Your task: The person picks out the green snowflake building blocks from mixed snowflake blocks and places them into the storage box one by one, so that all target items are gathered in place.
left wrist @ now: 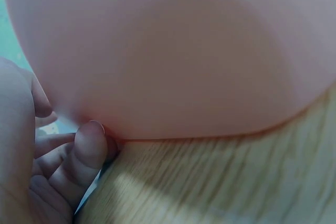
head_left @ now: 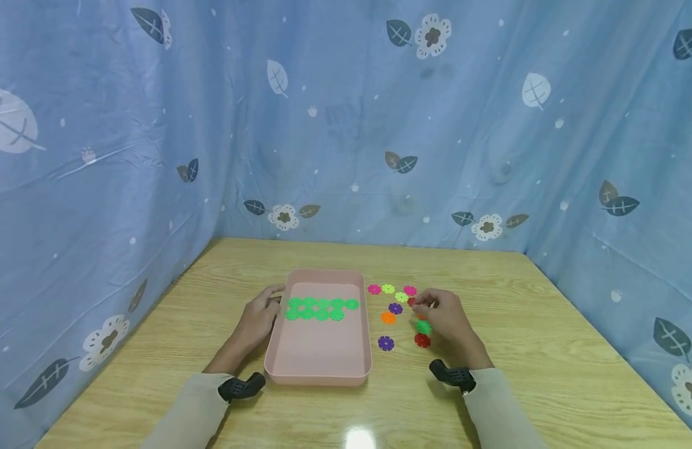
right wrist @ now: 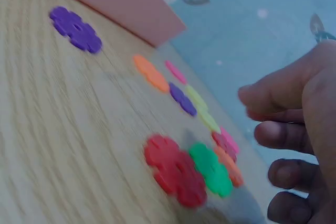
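A pink tray [head_left: 319, 355] holds several green flower-shaped plastic pieces [head_left: 323, 304] in two rows. My left hand [head_left: 259, 318] lies at its left side, fingers and thumb touching the outer wall [left wrist: 173, 66]. Over the loose pieces right of the tray hovers my right hand [head_left: 443, 315], fingers loosely bent, with no piece visible between them. Nearest its fingertips is a dark red piece [head_left: 412, 302]. Below the hand lie a green piece [right wrist: 211, 169], a red piece [right wrist: 176, 171] and an orange piece [right wrist: 229, 166], the last partly hidden in the head view.
Nearer the tray lie purple pieces [head_left: 386, 343] [head_left: 395, 308], an orange piece [head_left: 388, 318], yellow-green pieces [head_left: 388, 289] [head_left: 401, 297] and pink pieces [head_left: 374, 289] [head_left: 410, 290]. A blue patterned curtain [head_left: 346, 125] surrounds the wooden table [head_left: 548, 349]. Each wrist wears a black camera [head_left: 241, 386].
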Demonstrator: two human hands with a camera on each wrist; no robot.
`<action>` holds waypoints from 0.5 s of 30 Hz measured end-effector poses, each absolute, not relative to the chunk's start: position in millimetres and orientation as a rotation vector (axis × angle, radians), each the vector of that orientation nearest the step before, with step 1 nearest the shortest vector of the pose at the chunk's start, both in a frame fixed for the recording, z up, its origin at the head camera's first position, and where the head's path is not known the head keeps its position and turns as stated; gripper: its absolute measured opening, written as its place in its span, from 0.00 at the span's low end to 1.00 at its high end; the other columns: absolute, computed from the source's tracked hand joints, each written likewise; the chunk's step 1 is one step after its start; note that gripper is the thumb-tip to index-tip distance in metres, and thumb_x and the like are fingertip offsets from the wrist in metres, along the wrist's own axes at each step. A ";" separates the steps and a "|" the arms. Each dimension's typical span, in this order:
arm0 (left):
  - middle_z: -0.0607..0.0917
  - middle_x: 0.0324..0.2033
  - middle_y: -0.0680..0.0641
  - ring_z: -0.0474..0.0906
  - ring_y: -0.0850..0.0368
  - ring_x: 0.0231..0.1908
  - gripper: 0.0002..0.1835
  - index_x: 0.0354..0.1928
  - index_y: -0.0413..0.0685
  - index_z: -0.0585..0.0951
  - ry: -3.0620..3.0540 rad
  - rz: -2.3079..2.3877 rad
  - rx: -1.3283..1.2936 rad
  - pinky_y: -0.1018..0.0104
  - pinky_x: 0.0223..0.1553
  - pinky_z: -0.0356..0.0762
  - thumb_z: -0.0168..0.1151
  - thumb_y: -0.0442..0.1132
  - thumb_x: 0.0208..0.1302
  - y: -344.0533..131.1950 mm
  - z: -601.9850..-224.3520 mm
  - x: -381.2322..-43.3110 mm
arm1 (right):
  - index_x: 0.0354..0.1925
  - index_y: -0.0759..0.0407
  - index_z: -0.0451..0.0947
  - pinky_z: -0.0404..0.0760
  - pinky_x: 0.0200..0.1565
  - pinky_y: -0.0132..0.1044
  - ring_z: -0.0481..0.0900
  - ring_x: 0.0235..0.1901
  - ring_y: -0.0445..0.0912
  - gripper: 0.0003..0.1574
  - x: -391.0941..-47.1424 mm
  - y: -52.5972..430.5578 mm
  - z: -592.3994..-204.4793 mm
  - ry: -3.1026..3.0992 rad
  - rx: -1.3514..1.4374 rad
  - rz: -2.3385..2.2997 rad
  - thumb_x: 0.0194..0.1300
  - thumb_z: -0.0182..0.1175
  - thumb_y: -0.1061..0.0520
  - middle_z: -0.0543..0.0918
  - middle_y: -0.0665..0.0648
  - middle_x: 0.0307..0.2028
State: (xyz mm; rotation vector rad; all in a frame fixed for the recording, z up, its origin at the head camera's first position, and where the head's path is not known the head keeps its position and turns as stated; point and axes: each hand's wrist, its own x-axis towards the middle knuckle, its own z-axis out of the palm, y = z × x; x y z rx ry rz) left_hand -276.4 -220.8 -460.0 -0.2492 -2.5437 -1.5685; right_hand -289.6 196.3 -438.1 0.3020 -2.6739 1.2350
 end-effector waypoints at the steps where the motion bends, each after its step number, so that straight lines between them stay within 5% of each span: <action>1: 0.80 0.63 0.38 0.77 0.41 0.63 0.26 0.73 0.47 0.68 -2.546 -1.569 -0.248 0.42 0.65 0.70 0.41 0.39 0.74 -221.2 -459.9 -276.4 | 0.37 0.55 0.84 0.73 0.33 0.38 0.71 0.32 0.50 0.04 -290.5 199.2 -438.6 -2.688 0.306 1.242 0.66 0.67 0.56 0.80 0.53 0.31; 15: 0.79 0.63 0.36 0.78 0.40 0.62 0.27 0.73 0.47 0.67 -2.554 -1.565 -0.238 0.42 0.64 0.72 0.41 0.38 0.74 -221.2 -457.9 -276.7 | 0.42 0.61 0.89 0.70 0.34 0.40 0.69 0.32 0.50 0.15 -293.7 222.0 -441.4 -2.864 0.433 1.319 0.53 0.70 0.65 0.77 0.56 0.27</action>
